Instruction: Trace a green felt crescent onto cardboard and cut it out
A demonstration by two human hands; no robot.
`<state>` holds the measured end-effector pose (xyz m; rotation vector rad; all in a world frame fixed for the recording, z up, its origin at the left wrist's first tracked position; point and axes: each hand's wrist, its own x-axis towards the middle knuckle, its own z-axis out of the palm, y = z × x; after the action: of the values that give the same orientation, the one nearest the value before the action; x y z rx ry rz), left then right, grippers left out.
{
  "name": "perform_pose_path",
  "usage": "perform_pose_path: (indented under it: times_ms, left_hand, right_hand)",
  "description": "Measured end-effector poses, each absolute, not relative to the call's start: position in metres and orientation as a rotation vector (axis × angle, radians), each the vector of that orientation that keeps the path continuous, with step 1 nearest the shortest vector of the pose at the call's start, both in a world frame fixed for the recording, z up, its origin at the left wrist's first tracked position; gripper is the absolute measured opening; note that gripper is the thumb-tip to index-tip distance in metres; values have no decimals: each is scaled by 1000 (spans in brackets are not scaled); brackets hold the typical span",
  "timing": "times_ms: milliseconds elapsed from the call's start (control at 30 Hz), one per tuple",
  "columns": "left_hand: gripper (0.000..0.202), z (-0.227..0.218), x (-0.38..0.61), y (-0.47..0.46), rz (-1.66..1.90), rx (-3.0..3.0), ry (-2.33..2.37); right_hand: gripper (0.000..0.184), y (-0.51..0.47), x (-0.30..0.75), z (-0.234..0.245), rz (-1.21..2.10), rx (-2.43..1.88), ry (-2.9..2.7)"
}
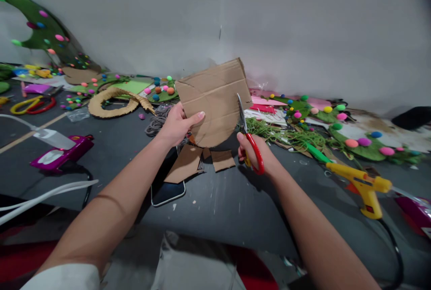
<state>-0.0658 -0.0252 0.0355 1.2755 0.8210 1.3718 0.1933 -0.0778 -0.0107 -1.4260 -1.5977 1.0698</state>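
My left hand [177,126] grips the lower left edge of a brown cardboard sheet [215,97], thumb on its front face, holding it upright above the dark floor. The sheet's lower edge is cut into a curve. My right hand [251,148] is closed in the red handles of a pair of scissors [249,135]; the blades point up and bite into the sheet's right edge. Two cardboard offcuts [188,162] lie on the floor under the sheet, partly over a phone [167,191].
A yellow glue gun [365,186] with a black cord lies at the right, a purple one [59,155] at the left. Green felt shapes with coloured pompoms [353,139], a rope-wound curve [112,101] and other scissors [30,105] line the white wall [303,34].
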Motion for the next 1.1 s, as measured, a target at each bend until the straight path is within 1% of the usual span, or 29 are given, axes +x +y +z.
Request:
perform_pose_path:
  times_ms: [167,400,533,933,1100]
  left_hand:
    - [68,40,-67,-27,1338,1304,824]
    - [64,39,-69,-27,1303,1328,789]
    - [64,38,-70,-25,1302,1346,774]
    - [66,38,-73,-22,1275,1292,824]
    - [64,38,-72,-22,1280,1293,809]
  right_hand:
    - [70,-82,192,-2,1045,-1495,-1639]
    - [70,-85,191,8,723,-1566,-1788]
    - [69,-87,187,11,648,-1579,-1795]
    - [71,-84,178,-2,639,-1454,-1671]
    - [69,-82,181,-8,741,-1435,-1591]
